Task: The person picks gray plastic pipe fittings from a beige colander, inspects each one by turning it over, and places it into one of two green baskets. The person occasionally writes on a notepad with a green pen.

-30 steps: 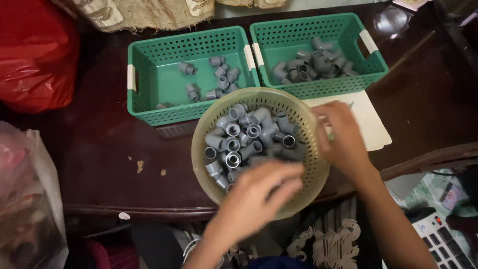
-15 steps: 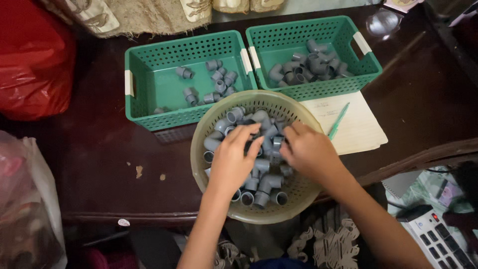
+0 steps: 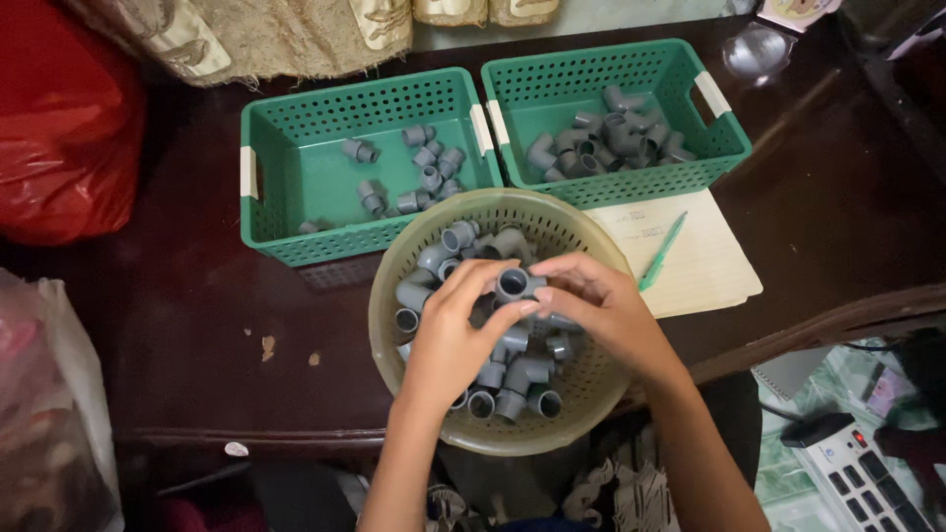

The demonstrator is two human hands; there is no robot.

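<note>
Both hands have come together over the round basket: left hand and right hand now pinch one grey pipe fitting, lifted off the pile.

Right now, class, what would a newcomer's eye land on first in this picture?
Both hands, left hand and right hand, meet over a round beige basket of grey pipe fittings, pinching one grey fitting between them. Behind it sit two green baskets, each holding more fittings. A red bag lies far left.
</note>
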